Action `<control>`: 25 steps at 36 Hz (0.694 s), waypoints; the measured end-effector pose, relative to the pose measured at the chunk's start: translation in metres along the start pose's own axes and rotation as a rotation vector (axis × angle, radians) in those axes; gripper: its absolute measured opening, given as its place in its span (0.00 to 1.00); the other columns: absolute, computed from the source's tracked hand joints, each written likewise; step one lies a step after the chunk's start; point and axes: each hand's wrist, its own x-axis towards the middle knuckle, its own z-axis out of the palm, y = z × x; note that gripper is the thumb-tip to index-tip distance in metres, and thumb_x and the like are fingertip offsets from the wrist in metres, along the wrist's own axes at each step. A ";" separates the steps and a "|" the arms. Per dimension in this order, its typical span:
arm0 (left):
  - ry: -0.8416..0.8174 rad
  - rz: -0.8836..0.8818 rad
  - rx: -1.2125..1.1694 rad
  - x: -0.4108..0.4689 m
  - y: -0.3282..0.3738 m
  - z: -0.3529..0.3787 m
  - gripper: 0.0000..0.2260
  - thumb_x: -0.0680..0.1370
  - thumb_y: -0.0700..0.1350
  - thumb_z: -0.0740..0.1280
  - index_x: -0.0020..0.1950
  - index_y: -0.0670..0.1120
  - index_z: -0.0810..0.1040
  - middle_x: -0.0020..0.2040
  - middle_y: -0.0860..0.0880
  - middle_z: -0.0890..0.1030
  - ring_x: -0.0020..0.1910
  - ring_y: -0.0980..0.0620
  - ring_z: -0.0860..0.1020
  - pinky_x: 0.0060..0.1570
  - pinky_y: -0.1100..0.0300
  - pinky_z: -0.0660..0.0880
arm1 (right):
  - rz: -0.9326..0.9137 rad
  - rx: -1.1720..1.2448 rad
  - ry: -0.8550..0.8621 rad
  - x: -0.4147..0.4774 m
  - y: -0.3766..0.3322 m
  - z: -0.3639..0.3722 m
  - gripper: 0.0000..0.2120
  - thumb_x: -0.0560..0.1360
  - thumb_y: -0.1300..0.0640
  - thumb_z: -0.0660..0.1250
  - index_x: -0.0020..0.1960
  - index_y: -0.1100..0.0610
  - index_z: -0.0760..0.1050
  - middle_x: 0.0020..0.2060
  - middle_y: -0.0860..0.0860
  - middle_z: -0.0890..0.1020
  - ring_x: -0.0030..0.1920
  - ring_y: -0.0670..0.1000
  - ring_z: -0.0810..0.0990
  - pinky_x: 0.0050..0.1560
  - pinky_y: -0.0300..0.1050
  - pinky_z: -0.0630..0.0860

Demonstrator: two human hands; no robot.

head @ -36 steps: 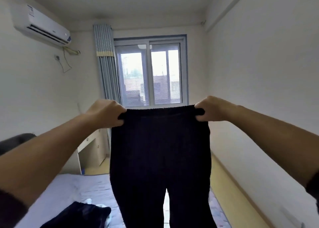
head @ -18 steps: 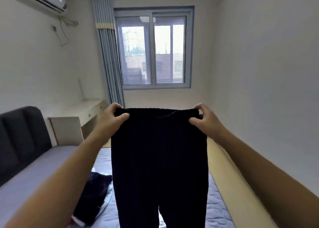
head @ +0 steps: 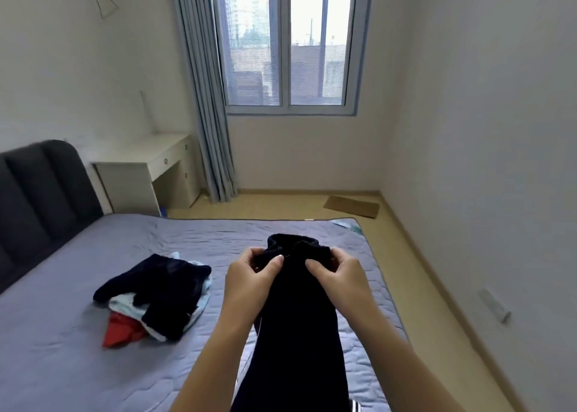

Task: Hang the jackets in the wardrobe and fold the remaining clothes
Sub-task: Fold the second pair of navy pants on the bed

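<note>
A bed with a quilted lilac-grey cover (head: 78, 365) carries a loose heap of clothes (head: 156, 296), dark navy over pale blue and red, lying well out from the dark grey padded headboard (head: 40, 193).

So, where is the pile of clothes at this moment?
In the head view the pile of clothes lies on the bed, left of centre, apart from the black trousers that the left hand and right hand grip to its right.

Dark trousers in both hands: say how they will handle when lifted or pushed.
Probably floppy: the dark trousers bunch between the left hand and right hand and hang limp below. Likely light, since finger pinches carry them. Unlikely to slide on the quilted bed.
</note>
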 end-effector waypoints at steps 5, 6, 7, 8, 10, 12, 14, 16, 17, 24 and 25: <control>-0.018 0.030 -0.012 -0.011 -0.001 -0.007 0.06 0.75 0.40 0.70 0.45 0.51 0.79 0.40 0.53 0.83 0.41 0.55 0.82 0.44 0.59 0.77 | -0.008 0.050 -0.050 -0.002 0.007 -0.007 0.03 0.74 0.56 0.70 0.48 0.50 0.79 0.41 0.45 0.85 0.43 0.44 0.83 0.46 0.44 0.80; -0.021 0.042 0.007 -0.011 -0.001 -0.013 0.08 0.75 0.38 0.69 0.45 0.51 0.78 0.40 0.52 0.83 0.41 0.55 0.81 0.44 0.60 0.77 | -0.019 0.060 -0.051 0.000 0.009 -0.013 0.03 0.75 0.57 0.69 0.48 0.50 0.79 0.41 0.45 0.85 0.43 0.45 0.83 0.46 0.43 0.80; -0.019 0.076 0.061 -0.010 -0.002 -0.022 0.09 0.76 0.37 0.68 0.46 0.52 0.77 0.41 0.53 0.82 0.42 0.56 0.81 0.44 0.63 0.76 | -0.036 0.065 -0.044 0.002 0.011 -0.020 0.04 0.76 0.59 0.68 0.47 0.51 0.79 0.41 0.46 0.85 0.44 0.45 0.83 0.46 0.42 0.79; -0.017 0.128 0.158 -0.008 -0.002 -0.033 0.10 0.76 0.37 0.68 0.46 0.53 0.76 0.41 0.54 0.81 0.42 0.59 0.80 0.44 0.67 0.74 | -0.057 0.073 -0.035 0.004 0.013 -0.028 0.04 0.77 0.61 0.67 0.47 0.53 0.79 0.41 0.47 0.84 0.44 0.46 0.83 0.47 0.41 0.78; -0.025 0.248 0.423 -0.002 -0.002 -0.056 0.10 0.74 0.36 0.68 0.46 0.52 0.75 0.41 0.57 0.79 0.41 0.65 0.77 0.41 0.75 0.70 | -0.076 0.136 -0.036 0.007 0.016 -0.044 0.05 0.78 0.64 0.65 0.48 0.55 0.77 0.42 0.49 0.84 0.45 0.48 0.82 0.48 0.40 0.77; -0.099 0.321 0.634 0.004 0.000 -0.074 0.12 0.72 0.35 0.69 0.47 0.51 0.75 0.41 0.59 0.78 0.42 0.66 0.76 0.42 0.77 0.67 | -0.068 0.264 -0.084 0.007 0.019 -0.057 0.05 0.78 0.64 0.63 0.49 0.57 0.77 0.42 0.49 0.83 0.44 0.48 0.81 0.46 0.38 0.77; -0.189 0.333 0.768 0.009 -0.001 -0.082 0.13 0.71 0.33 0.68 0.48 0.51 0.77 0.43 0.57 0.77 0.45 0.60 0.76 0.46 0.73 0.69 | -0.057 0.379 -0.192 0.005 0.021 -0.064 0.05 0.78 0.63 0.63 0.49 0.58 0.77 0.41 0.50 0.82 0.43 0.47 0.80 0.43 0.37 0.77; -0.204 0.362 0.867 0.010 -0.002 -0.081 0.14 0.70 0.31 0.66 0.48 0.48 0.79 0.44 0.55 0.75 0.47 0.52 0.76 0.48 0.62 0.72 | -0.059 0.407 -0.334 0.002 0.021 -0.064 0.03 0.76 0.60 0.65 0.47 0.56 0.77 0.40 0.51 0.79 0.42 0.47 0.79 0.41 0.36 0.76; -0.185 0.390 0.893 0.010 -0.002 -0.079 0.13 0.70 0.30 0.65 0.46 0.47 0.80 0.43 0.54 0.74 0.47 0.50 0.75 0.48 0.57 0.73 | -0.060 0.403 -0.409 0.001 0.020 -0.062 0.02 0.76 0.58 0.66 0.46 0.55 0.77 0.39 0.52 0.78 0.40 0.47 0.78 0.41 0.36 0.75; -0.076 0.669 0.796 0.006 0.009 -0.061 0.12 0.69 0.26 0.67 0.38 0.43 0.79 0.50 0.49 0.76 0.51 0.45 0.74 0.50 0.55 0.69 | 0.002 0.565 -0.617 0.002 0.004 -0.052 0.04 0.73 0.58 0.66 0.47 0.53 0.78 0.40 0.50 0.77 0.39 0.46 0.77 0.40 0.35 0.75; -0.078 0.677 0.749 0.005 0.011 -0.060 0.12 0.70 0.26 0.67 0.38 0.43 0.79 0.51 0.49 0.75 0.52 0.46 0.74 0.51 0.59 0.68 | 0.004 0.579 -0.602 0.003 0.003 -0.052 0.05 0.73 0.59 0.65 0.47 0.53 0.79 0.40 0.50 0.78 0.40 0.46 0.77 0.40 0.35 0.75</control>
